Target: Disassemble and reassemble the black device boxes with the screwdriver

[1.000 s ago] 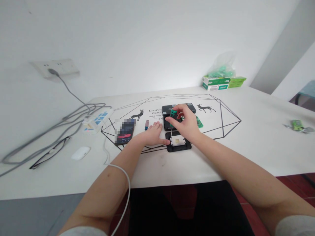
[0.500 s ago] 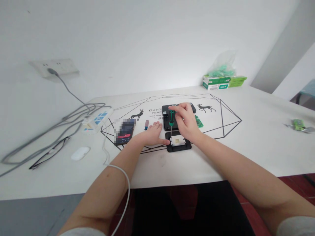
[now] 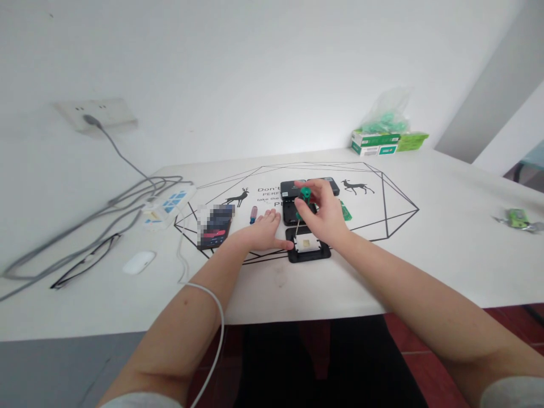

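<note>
My right hand (image 3: 326, 211) grasps a tilted green-handled screwdriver (image 3: 305, 196), tip at the upper-left corner of a black casing (image 3: 310, 258) | my left hand (image 3: 266, 233) lies flat, gripping nothing, thumb at the casing's left edge | casing flat on white table (image 3: 259, 297)

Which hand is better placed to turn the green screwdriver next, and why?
Probably the right hand: it grips the green screwdriver, whose shaft slants down toward the nearest black case. The left hand lies palm down, thumb at the case's edge.
</note>
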`<state>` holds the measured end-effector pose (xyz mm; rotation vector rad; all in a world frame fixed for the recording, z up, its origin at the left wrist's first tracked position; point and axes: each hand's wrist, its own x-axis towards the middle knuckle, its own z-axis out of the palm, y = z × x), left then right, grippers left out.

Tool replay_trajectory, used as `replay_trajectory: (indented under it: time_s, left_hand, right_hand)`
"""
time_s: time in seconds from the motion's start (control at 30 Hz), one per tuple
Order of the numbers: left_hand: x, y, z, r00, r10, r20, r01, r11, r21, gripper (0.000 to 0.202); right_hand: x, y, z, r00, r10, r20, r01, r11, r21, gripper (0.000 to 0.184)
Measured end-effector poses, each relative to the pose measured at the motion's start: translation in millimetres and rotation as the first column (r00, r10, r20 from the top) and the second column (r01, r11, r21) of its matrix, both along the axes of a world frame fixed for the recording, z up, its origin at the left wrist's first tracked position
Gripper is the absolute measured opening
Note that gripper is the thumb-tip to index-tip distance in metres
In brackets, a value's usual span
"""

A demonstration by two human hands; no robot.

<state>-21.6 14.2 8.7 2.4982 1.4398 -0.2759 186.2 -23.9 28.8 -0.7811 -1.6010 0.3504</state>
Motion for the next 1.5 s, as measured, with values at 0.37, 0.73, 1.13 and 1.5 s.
replay_trajectory:
  time_s: [0.37,0.73,1.13,1.5]
  left_hand:
    - [1.2,-1.6,1.5,0.999,0.016,-0.027,-0.016,1.0,0.003,0.126]
    - [0.8,-1.0,1.1,0.999,-0.008,-0.054,0.008,1.0,-0.005,0.129]
    - [-10.6,1.7,23.7,0.936,-0.099,0.337,0.043,0.985,0.168,0.087]
    - [5.0,9.1,9.8,0.894,-0.234,0.381,0.137,0.955,0.264,0.02]
  right_hand:
    - [5.4,7.3,0.6,0.991,-0.104,0.089,0.082,0.97,0.227,0.037]
    - [2.3,6.6,1.1,0.996,-0.047,0.078,0.05,0.998,-0.041,0.042]
    - [7.7,10.0,0.6,0.994,-0.076,-0.081,0.074,0.997,-0.023,0.043]
    - [9.8,13.0,-0.9,0.984,-0.096,-0.148,0.103,0.994,0.035,0.044]
